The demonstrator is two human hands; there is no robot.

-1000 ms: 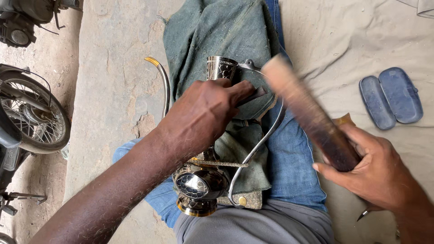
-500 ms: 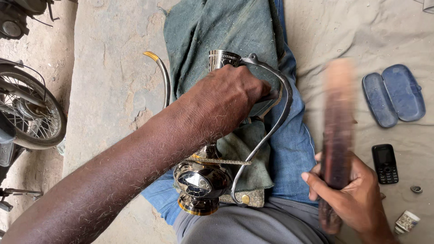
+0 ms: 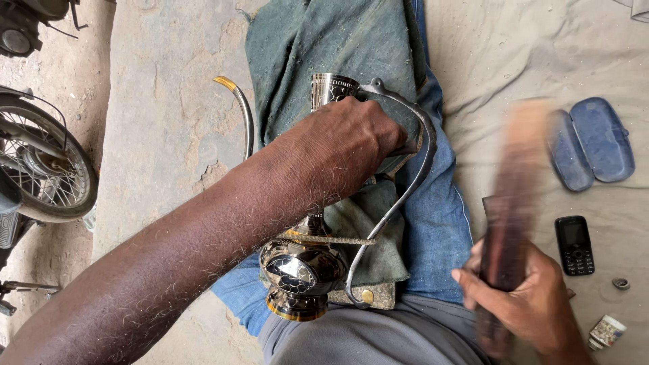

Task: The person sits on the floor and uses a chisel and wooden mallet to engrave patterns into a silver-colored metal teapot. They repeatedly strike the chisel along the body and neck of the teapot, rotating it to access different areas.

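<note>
A shiny engraved metal ewer [image 3: 301, 270] with a long curved handle [image 3: 405, 203] and thin spout [image 3: 240, 108] lies across my lap on a dusty green cloth [image 3: 324, 47]. My left hand [image 3: 351, 142] grips the ewer's neck just below its mouth [image 3: 332, 86]. My right hand [image 3: 524, 297] is closed around a long dark wooden stick [image 3: 510, 209], blurred by motion, held upright to the right of my leg and apart from the ewer.
A blue spectacle case [image 3: 591, 142] lies open on the grey ground cloth [image 3: 514, 54]. A small black phone [image 3: 574, 245], a little pot [image 3: 606, 331] and a metal ring [image 3: 620, 284] lie at right. A motorcycle wheel [image 3: 44, 162] stands at left on the concrete.
My right hand has swung the stick from leaning over the ewer to upright at the right, uncovering the phone. My left hand has shifted slightly up the neck.
</note>
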